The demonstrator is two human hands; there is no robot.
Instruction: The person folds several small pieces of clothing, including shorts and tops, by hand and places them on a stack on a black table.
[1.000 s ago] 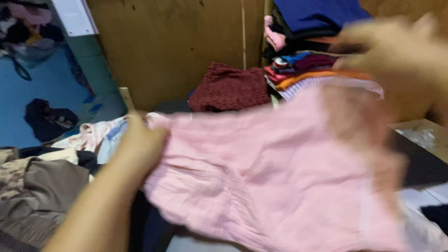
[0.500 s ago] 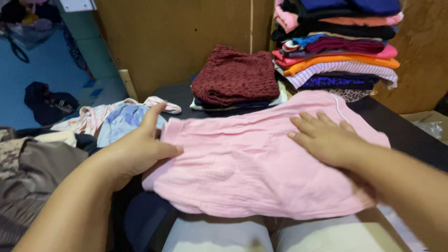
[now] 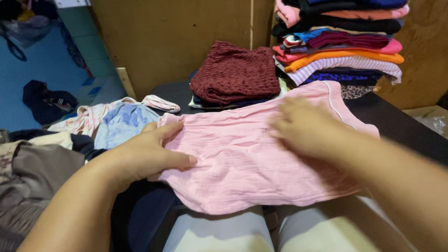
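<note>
A pink crinkled garment (image 3: 242,158) lies spread over the dark table (image 3: 401,126) and my lap. My left hand (image 3: 149,154) grips its left edge, thumb on top and fingers curled under the cloth. My right hand (image 3: 303,126), blurred by motion, lies flat with fingers apart on the garment's upper right part, near its white-piped hem.
A folded maroon knit (image 3: 233,72) sits on a small pile behind the garment. A tall stack of folded colourful clothes (image 3: 340,46) stands at the back right against a wooden wall (image 3: 177,37). Loose clothes (image 3: 107,121) are heaped at the left.
The pink garment came down from the air onto the table. My left hand shifted right along its edge and took hold; my right hand slid left across the cloth.
</note>
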